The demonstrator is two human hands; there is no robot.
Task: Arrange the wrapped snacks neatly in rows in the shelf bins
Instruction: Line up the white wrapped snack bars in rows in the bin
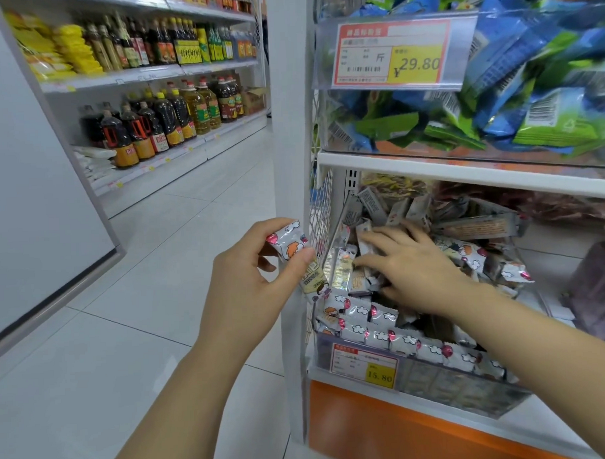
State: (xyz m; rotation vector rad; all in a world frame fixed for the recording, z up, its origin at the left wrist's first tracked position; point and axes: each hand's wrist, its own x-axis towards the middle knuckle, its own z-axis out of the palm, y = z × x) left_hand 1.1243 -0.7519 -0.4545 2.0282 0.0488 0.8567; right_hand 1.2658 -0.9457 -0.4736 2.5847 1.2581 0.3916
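A person's left hand (248, 282) pinches white wrapped snacks (288, 242) between thumb and fingers just off the clear bin's (454, 385) left edge. The right hand (412, 263), fingers spread, rests on loose packs (363, 247) inside. A tidy row (401, 339) lines the bin's front edge.

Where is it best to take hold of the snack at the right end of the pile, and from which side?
Pinch the end snack across its middle, from above: it lies on top of the pile with nothing over it. Use the right hand, resting open in the bin; the left hand holds a second snack.
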